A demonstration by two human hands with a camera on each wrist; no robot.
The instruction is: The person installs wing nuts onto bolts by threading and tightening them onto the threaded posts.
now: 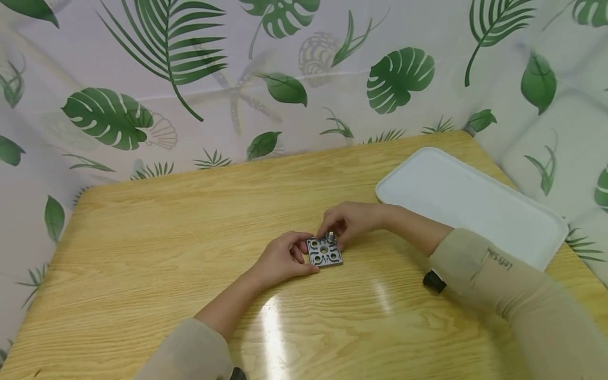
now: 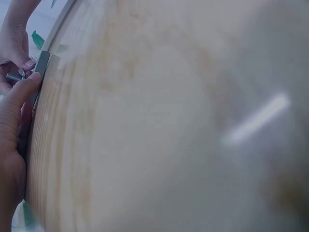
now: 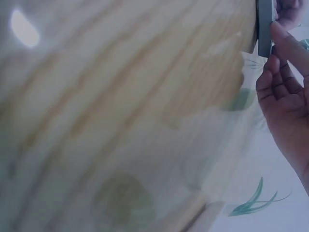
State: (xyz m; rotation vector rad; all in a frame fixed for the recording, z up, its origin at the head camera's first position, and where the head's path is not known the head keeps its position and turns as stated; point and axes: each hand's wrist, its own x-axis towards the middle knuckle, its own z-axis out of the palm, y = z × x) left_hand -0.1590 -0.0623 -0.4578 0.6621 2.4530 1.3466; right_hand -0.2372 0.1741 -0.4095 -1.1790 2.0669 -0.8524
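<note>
A small square metal plate (image 1: 325, 259), with several round holes and dark curved grooves, lies on the wooden table in the head view. My left hand (image 1: 281, 259) grips its left side, thumb at the near corner and fingers by the far one. At the far right corner, my right hand (image 1: 355, 220) holds the plate between thumb and fingers. A short silver pin (image 1: 331, 237) stands up from that corner, beside the right fingers. The left wrist view shows the plate edge-on, with a pin (image 2: 13, 76) sticking out from its face near the right hand's fingers.
A white rectangular tray (image 1: 467, 198) lies at the back right of the table (image 1: 157, 253), partly behind the right forearm. A leaf-patterned cloth (image 1: 332, 95) hangs behind the table and along its sides. Dark wrist-worn gear (image 1: 434, 282) shows below the right sleeve.
</note>
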